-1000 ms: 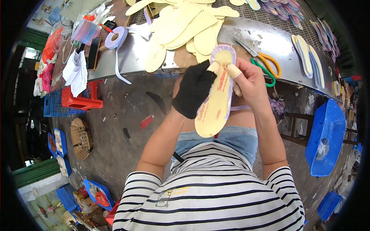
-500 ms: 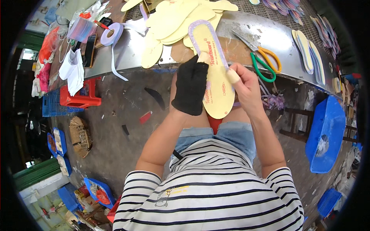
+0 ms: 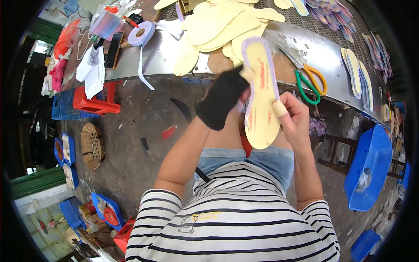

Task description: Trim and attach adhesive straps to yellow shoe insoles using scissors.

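A pale yellow insole [image 3: 262, 105] with red print and a lilac strip along its edge is held upright above my lap, its toe end toward the table. My left hand [image 3: 223, 98], in a black glove that leaves the covered thumb bare, is closed on its left edge and slightly blurred. On the lower right edge, my right hand [image 3: 294, 115] pinches it, a beige cover on the thumb. The fingers under the insole are mostly hidden. Beyond it, a heap of plain yellow insoles [image 3: 218, 26] lies on the metal table [image 3: 168, 54].
Scissors [image 3: 307, 78] with green and orange handles lie right of the heap. At the left are a roll of lilac tape [image 3: 142, 34], a phone [image 3: 114, 50] and white paper [image 3: 92, 72]. Stacked insoles [image 3: 358, 76] sit at the right. A blue tub [image 3: 369, 168] stands below.
The insole and both hands have moved slightly right and nearer to me in the picture. My left hand has turned on the insole's edge. The table things appear shifted right.
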A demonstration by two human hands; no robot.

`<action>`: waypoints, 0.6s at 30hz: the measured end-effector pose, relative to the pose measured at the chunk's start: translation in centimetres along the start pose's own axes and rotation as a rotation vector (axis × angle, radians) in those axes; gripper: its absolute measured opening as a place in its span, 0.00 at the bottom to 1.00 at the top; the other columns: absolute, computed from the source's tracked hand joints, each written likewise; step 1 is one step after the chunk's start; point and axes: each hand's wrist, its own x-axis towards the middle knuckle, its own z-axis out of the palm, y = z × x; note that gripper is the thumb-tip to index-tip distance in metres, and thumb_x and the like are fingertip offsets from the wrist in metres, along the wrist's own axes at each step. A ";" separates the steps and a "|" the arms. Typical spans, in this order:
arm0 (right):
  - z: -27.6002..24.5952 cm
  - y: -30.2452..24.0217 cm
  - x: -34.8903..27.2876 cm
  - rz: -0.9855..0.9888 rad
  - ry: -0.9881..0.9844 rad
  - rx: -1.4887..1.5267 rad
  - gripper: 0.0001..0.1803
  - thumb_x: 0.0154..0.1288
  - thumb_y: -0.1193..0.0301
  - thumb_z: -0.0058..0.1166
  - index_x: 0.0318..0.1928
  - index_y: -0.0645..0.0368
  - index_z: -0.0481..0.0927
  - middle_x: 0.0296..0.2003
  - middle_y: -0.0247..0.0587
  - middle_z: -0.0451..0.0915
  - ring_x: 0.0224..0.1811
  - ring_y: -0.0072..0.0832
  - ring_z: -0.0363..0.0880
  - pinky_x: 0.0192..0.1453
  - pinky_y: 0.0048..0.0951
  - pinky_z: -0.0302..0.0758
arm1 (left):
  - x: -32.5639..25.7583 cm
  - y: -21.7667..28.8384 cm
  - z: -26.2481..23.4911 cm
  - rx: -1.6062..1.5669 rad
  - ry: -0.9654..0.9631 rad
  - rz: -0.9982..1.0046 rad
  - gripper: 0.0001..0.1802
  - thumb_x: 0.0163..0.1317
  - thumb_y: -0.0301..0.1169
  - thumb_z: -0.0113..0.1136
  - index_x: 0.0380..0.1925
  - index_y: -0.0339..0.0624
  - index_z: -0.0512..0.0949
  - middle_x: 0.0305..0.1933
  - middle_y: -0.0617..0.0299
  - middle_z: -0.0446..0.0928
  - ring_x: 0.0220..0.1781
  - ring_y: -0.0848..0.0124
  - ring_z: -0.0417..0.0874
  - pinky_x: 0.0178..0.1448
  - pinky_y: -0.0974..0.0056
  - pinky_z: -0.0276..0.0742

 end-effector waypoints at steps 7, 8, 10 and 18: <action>-0.7 -0.6 1.4 0.003 0.151 0.054 0.06 0.61 0.74 0.54 0.36 0.65 0.74 0.31 0.33 0.76 0.33 0.17 0.73 0.36 0.20 0.70 | -0.8 0.0 -0.3 0.139 -0.126 -0.119 0.14 0.63 0.33 0.55 0.41 0.32 0.77 0.38 0.61 0.78 0.36 0.80 0.78 0.39 0.72 0.74; -1.0 -1.6 2.0 -0.258 0.228 -0.468 0.10 0.56 0.76 0.57 0.38 0.66 0.75 0.34 0.38 0.76 0.41 0.27 0.73 0.46 0.27 0.70 | -1.0 -0.2 -0.6 -0.007 -0.140 -0.255 0.14 0.63 0.33 0.55 0.41 0.32 0.77 0.38 0.60 0.78 0.35 0.79 0.79 0.38 0.72 0.75; -1.8 -2.8 3.1 -0.471 0.140 -0.640 0.10 0.54 0.76 0.57 0.37 0.66 0.76 0.34 0.40 0.76 0.42 0.31 0.73 0.47 0.29 0.69 | -1.3 1.0 0.7 -0.393 -0.155 -0.439 0.11 0.63 0.31 0.55 0.39 0.33 0.77 0.38 0.56 0.79 0.34 0.77 0.80 0.36 0.70 0.76; -3.4 -0.3 2.9 0.078 -0.025 0.101 0.07 0.62 0.73 0.54 0.36 0.65 0.79 0.28 0.27 0.77 0.29 0.10 0.71 0.33 0.14 0.68 | -0.3 1.4 0.6 -0.142 -0.166 -0.161 0.11 0.63 0.33 0.52 0.36 0.36 0.76 0.18 0.68 0.69 0.18 0.81 0.66 0.23 0.74 0.61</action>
